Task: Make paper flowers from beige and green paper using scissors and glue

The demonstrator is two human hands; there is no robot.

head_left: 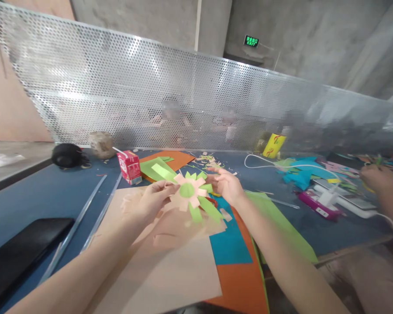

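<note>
A paper flower [187, 190] with pale peach petals, a round green centre and green strips behind it is held up above the papers. My left hand [155, 198] pinches its left side between thumb and fingers. My right hand [227, 185] is at the flower's right edge, fingers spread and partly curled; whether they touch the petals I cannot make out. Beneath lies a large peach sheet [157, 270] with loose peach scraps on it. A blue sheet [231, 244] and an orange sheet [239, 283] stick out to the right. Behind the flower, a red-handled item is mostly hidden.
A red drink carton [129, 168] with a straw stands behind my left hand. Left are a black phone-like slab [26, 248] and clear plastic strips [81, 213]. To the right lie a green sheet [281, 222], a purple power strip [319, 205] and a co-worker's hand [376, 176]. A perforated metal screen [183, 87] rises behind.
</note>
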